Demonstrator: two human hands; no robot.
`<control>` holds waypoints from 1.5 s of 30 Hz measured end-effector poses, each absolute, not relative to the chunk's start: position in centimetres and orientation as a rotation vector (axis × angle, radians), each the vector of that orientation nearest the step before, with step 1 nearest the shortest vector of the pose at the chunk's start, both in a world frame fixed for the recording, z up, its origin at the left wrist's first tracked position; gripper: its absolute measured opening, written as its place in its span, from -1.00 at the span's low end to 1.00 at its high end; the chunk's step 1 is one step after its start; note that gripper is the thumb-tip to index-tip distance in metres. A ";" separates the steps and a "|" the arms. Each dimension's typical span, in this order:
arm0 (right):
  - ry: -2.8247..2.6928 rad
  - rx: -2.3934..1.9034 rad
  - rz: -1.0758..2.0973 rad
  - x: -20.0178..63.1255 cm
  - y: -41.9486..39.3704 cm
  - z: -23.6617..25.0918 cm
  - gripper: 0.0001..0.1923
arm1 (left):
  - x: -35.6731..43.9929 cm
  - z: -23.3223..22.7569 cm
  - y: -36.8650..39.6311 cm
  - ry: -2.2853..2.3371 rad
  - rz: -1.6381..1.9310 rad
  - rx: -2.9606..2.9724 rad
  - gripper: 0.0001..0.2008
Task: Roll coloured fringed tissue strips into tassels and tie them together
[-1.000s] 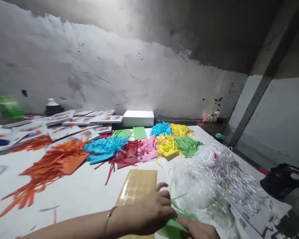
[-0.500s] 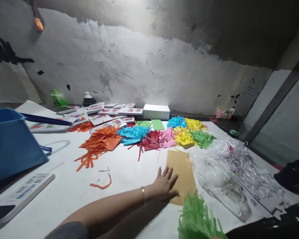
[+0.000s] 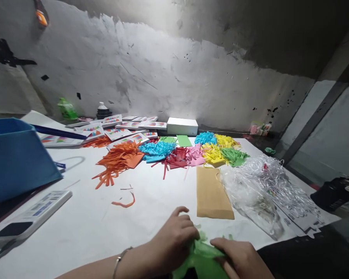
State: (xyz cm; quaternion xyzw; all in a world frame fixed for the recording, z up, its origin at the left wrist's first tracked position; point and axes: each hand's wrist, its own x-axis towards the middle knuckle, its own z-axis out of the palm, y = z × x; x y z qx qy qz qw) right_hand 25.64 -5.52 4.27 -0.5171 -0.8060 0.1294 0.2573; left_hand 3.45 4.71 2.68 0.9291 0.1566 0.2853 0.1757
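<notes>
My left hand (image 3: 174,242) and my right hand (image 3: 240,259) sit close together at the near edge of the surface (image 3: 84,228), both pinched on the same piece of green cut paper (image 3: 202,260). My left fingers curl over its top and my right fingers press it from the other side. The paper is thin and crumpled, with small frayed tips sticking up between my hands. A slim metal bangle (image 3: 120,260) circles my left wrist.

Taking the green cut paper as my mark, the surface to its left is wide, white and mostly bare, with only a curled orange scrap (image 3: 122,203) lying out there. Just beyond the paper a flat tan sheet (image 3: 211,193) lies square on the surface. Beyond and to the right of it is a heap of clear crinkled plastic (image 3: 261,190), glossy and tangled, reaching almost to the right edge of the surface.

Farther beyond, a row of fringed paper piles runs across: orange strips (image 3: 116,162), blue shreds (image 3: 157,149), red pieces (image 3: 176,158), pink pieces (image 3: 194,154), yellow shreds (image 3: 213,153) and a green pile (image 3: 234,155). Behind them, near the wall, stands a plain white box (image 3: 182,126), with printed cards (image 3: 119,130) spread to its left.

Far to the left of the paper sits a blue fabric bin (image 3: 16,157), with a long white device (image 3: 31,214) lying flat in front of it.
</notes>
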 end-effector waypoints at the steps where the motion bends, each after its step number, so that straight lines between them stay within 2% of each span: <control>1: -2.187 -1.399 0.290 25.1 -5.0 5.0 -0.69 | 2.2 3.6 4.8 0.506 0.783 2.620 -0.95; 5: -2.225 -1.224 -0.190 23.1 -3.6 7.4 -0.77 | -2.3 8.5 5.5 0.455 0.525 2.350 -0.64; 8: -2.210 -0.964 -0.592 21.8 -3.4 8.8 -0.74 | -2.9 10.0 6.6 0.616 0.595 2.037 -0.37; 10: -2.221 -0.811 -0.768 21.1 -3.6 9.3 -0.73 | -2.0 9.1 7.5 0.739 0.536 1.768 -0.32; 13: -2.282 -0.696 -0.893 20.5 -4.0 8.9 -0.70 | -0.5 6.4 8.3 0.733 0.284 1.416 -0.36; 17: -2.254 -0.714 -0.849 20.6 -4.2 5.7 -0.68 | -0.3 3.7 7.4 0.637 0.245 1.198 -0.39; 22: -1.926 -0.886 -0.301 20.6 -3.1 -0.2 -0.62 | -0.9 1.9 4.8 0.437 0.295 0.906 -0.35; 24: -1.885 -0.972 -0.191 20.9 -2.1 -1.6 -0.56 | -0.4 1.0 3.7 0.317 0.269 0.736 -0.34; 27: -1.875 -1.008 -0.365 22.3 -0.5 -1.2 -0.45 | 1.5 0.0 2.4 0.252 0.201 0.637 -0.37; 32: -1.806 -1.068 -0.959 27.4 -0.9 3.5 -0.34 | 4.4 1.7 2.5 0.304 0.248 0.727 -0.72; 35: -1.705 -1.100 -1.142 28.6 -2.7 4.3 -0.31 | 3.1 2.9 4.7 0.353 0.314 0.948 -0.67; 37: -1.812 -1.120 -1.089 27.3 -3.2 2.9 -0.44 | 0.4 3.0 6.8 0.476 0.313 1.164 -0.54; 40: -2.056 -1.121 -0.782 23.0 -2.3 -1.4 -0.64 | -5.3 2.3 9.9 0.717 0.339 1.396 -0.45; 45: -2.101 -1.067 -0.507 16.4 -0.3 -7.8 -0.61 | -12.3 1.2 10.1 1.052 0.544 1.583 -0.52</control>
